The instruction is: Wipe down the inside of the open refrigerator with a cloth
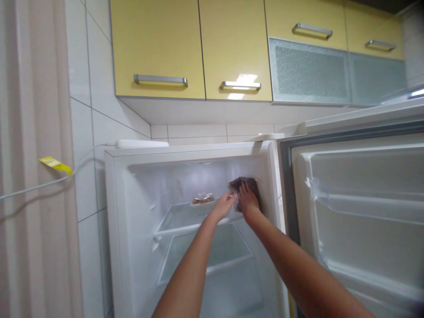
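Both forearms reach in; right hand grips bag beside fridge wall.

Right hand: lies over the dark cloth; fingertips not distinguishable against it, grip cannot be confirmed.
Dark cloth: lower portion covered by the right hand; full outline not visible.
Left hand: fingertips blurred where they approach the cloth; contact cannot be confirmed.
Small package: on the upper shelf; too small and blurred to identify contents.
Both forearms: cut off by the bottom edge.
Fridge door: cut off by the right edge; lower bins partly out of frame.
Fridge interior: lower compartment cut off at the bottom edge.
Yellow tag: print unreadable.
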Demonstrator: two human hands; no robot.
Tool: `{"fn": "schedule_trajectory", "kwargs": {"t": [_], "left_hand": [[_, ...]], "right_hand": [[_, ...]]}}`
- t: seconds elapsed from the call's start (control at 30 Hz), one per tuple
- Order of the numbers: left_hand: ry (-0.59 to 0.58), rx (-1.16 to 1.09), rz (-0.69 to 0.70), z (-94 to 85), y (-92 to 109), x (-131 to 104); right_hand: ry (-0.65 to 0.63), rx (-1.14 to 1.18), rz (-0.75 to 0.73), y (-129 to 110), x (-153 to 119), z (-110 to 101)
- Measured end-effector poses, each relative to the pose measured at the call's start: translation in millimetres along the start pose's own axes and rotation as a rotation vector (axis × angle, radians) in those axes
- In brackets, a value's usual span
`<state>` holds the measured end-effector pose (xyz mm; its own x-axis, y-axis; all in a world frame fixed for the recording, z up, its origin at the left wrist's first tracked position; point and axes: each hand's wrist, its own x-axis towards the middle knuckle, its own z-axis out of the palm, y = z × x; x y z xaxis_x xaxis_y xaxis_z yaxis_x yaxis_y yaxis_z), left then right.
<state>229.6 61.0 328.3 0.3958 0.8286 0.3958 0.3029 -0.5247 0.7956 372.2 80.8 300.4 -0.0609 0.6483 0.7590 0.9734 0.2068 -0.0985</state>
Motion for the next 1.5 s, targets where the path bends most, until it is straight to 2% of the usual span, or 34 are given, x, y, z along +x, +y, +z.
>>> {"fn": "schedule_trajectory", "kwargs": {"t": [0.1,0.2,0.27,0.33,0.43,0.63,0.77,0.93,1.03,1.13,1.23,1.5], "left_hand": [[0.08,0.34,0.012,-38.5,-26,-36],[0.2,0.58,-0.02,-76.9,-54,-76],[0.29,0.738,-0.023,-96.6,-74,-98],[0.399,1.016,0.003,-109.7,-95,-114],[0.536,1.191,0.078,-118.0,-129,-124],[0.701,1.215,0.233,-120.7,-179,-117],[0.776,1.185,0.319,-121.8,-197,-111],[0.864,1.174,0.37,-117.1,-203,-106],[0.894,1.197,0.446,-119.4,-202,-106],[0.885,1.257,0.551,-125.2,-199,-108],[0.876,1.296,0.595,-129.0,-194,-108],[0.857,1.297,0.606,-131.1,-180,-112]], "right_hand": [[0.008,0.01,-0.023,11,11,13],[0.017,0.007,-0.054,15,25,29],[0.028,0.016,-0.066,16,33,43],[0.034,0.025,-0.07,16,41,58],[0.016,0.006,-0.074,19,55,81],[-0.038,-0.052,-0.119,35,89,124],[-0.069,-0.084,-0.179,41,110,152],[-0.102,-0.142,-0.228,42,126,175],[-0.129,-0.212,-0.239,40,123,176],[-0.158,-0.307,-0.258,38,111,164],[-0.17,-0.418,-0.264,35,93,144],[-0.149,-0.625,-0.207,20,39,85]]}}
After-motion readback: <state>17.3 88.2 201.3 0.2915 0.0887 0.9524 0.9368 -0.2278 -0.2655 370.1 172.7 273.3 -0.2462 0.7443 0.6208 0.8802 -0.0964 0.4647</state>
